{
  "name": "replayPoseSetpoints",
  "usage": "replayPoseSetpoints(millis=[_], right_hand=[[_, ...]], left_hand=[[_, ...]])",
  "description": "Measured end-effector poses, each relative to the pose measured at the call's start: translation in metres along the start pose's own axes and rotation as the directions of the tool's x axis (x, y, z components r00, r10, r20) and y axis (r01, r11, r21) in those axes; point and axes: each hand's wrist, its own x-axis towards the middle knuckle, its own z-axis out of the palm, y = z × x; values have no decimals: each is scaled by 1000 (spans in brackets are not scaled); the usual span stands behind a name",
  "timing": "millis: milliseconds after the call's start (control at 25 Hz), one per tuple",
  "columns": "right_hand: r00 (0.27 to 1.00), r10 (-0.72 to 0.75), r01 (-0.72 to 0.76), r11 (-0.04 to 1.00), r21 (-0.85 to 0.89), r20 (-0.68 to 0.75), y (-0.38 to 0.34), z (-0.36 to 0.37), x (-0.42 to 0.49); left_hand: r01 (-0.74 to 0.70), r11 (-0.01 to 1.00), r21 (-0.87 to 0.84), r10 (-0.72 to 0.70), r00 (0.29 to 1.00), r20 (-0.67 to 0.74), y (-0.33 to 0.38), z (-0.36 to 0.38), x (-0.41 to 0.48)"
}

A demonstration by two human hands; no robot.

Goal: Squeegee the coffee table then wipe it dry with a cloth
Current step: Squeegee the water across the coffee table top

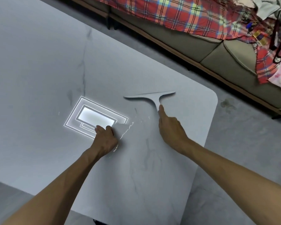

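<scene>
Two hands on table (177, 168). Right hand (170, 127) grips squeegee (151, 96) handle, forefinger extended; blade lies near far right corner. Left hand (105, 138) curled, braced mid-table. Water streaks (126, 130) between hands. Suggest even pressure, overlapping strokes toward edge.

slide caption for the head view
Right hand holds a grey T-shaped squeegee on the pale marble-look coffee table; left hand rests beside.
</scene>
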Motion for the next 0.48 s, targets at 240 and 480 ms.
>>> replayPoseSetpoints(millis=[240, 480], right_hand=[[991, -78, 96, 981, -167, 108, 37, 35, -65], [993, -66, 89, 964, -252, 98, 52, 60, -136]], left_hand=[[-142, 990, 7, 142, 987, -71, -58, 1, -52], [-16, 999, 28, 16, 1000, -15, -114, 21, -107]])
